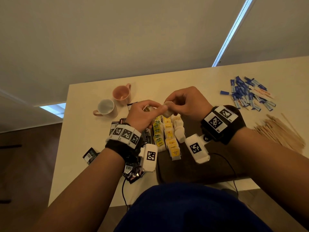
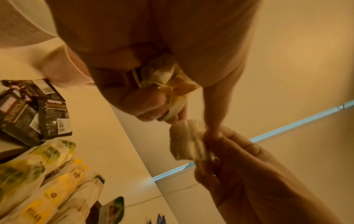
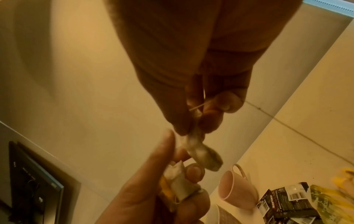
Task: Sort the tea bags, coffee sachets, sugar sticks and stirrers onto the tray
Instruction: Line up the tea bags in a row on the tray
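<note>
Both wrist views show left hand (image 2: 145,91) clutching tea bags (image 2: 162,72), right hand (image 3: 193,97) pinching one.

One yellow tea bag (image 1: 168,126) in the rows on the tray says "RELAX", and the words on the black coffee packets (image 2: 34,109) look too blurry to read.

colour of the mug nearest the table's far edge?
Pink mug, pale pink inside and out; head view shows it best.
</note>
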